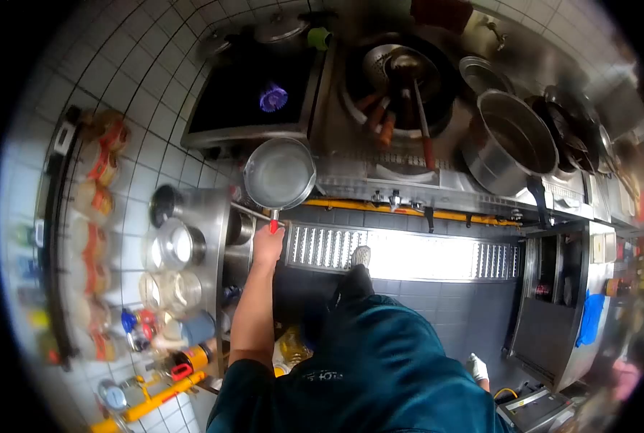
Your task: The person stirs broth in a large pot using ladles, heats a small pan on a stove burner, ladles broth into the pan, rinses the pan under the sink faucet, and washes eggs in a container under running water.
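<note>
My left hand (268, 244) is closed round the red handle of a metal pan (280, 173). The pan is held out in front of the stove edge, below the lit blue burner (273, 98); its inside looks pale, and whether it holds liquid is unclear. My right hand (478, 368) hangs low beside my body, partly hidden by the dark green shirt. It looks whitish and blurred, too small to tell how its fingers stand.
A large wok (351, 101) with ladles and strainers sits right of the burner. Further right stands a deep pot (513, 144). Metal bowls (180, 244) and bottles line the left shelf. A floor grate (423, 254) lies below the stove.
</note>
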Motion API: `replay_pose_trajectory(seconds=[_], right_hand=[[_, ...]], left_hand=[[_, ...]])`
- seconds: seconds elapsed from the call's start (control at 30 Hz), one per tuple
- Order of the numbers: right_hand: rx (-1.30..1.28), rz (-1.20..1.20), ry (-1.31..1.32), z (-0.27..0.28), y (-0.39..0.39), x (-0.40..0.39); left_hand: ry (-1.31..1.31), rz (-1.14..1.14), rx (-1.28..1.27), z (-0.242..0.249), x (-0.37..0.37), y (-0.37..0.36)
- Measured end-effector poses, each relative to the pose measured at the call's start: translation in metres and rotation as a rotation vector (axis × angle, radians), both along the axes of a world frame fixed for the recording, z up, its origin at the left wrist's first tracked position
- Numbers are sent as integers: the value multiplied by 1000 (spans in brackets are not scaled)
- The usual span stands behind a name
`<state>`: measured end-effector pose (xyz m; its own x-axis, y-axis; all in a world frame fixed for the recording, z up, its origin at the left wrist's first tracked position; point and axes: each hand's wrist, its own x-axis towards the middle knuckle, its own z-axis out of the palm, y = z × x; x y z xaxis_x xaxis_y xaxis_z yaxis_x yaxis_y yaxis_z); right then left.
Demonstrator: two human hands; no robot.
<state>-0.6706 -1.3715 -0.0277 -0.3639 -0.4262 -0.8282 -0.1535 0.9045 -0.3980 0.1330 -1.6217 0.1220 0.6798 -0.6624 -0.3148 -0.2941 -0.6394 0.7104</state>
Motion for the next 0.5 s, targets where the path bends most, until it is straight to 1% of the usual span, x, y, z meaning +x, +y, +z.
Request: replay_pose_trajectory(seconds=[0.03, 0.1, 0.17, 0.23, 0.3, 0.33, 0.43, 0.47, 0.5], right_hand=[[16, -69, -14, 3, -5, 11], [40, -195, -29, 5, -1, 15], [46, -315, -33, -3, 19, 4], [55, -402, -36, -19, 48, -15], [90, -446, -14, 17, 43, 10], [111, -468, -2, 30, 39, 19], [142, -508, 19, 56, 32, 38], [151, -528, 24, 62, 30, 44], [161, -541, 25, 68, 30, 48]], left_hand=[[11, -19, 79, 15, 9, -27], [-80, -29, 30, -17, 47, -69], [-159, -95, -14, -51, 86, -107], [-199, -119, -27, -59, 110, -148], [-196, -90, -4, -50, 122, -186], [-7, 17, 122, -9, 109, -209], [4, 56, 57, -13, 124, -250], [-95, 9, 25, -40, 147, -264], [-193, -38, -6, -90, 182, -275]])
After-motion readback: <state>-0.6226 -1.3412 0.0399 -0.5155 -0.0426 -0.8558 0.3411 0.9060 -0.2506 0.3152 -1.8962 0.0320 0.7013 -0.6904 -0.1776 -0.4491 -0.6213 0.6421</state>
